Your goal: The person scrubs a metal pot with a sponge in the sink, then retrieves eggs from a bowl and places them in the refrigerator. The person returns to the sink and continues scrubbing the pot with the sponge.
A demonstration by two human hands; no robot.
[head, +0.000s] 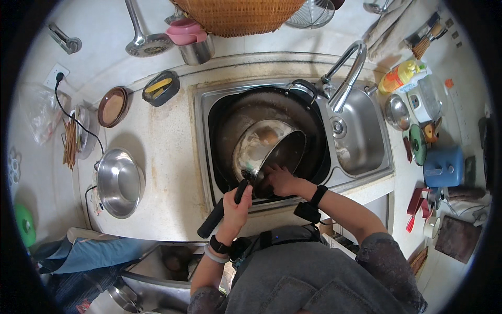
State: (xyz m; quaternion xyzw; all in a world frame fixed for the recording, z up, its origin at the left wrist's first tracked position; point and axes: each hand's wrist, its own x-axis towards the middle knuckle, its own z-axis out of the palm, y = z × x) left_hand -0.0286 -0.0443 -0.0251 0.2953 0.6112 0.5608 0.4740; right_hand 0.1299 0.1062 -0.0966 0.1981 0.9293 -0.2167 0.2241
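Observation:
A large dark wok (227,117) with a black loop handle lies in the left basin of a steel double sink. Inside it, a smaller metal pan (251,145) with a black handle is tilted on its side, its opening towards the lower right. My left hand (237,206) grips the small pan's handle. Another long black handle, seemingly the wok's, passes beneath that hand. My right hand (281,180) reaches into the small pan's opening with fingers spread; whether it holds anything is hidden in the dark interior.
A chrome faucet (349,78) curves over the right basin (361,137). Left on the counter are a steel bowl (120,182), a brown dish (112,106) and a black container (160,88) with yellow pieces. A wicker basket (243,15) hangs above. A blue toaster (443,167) stands right.

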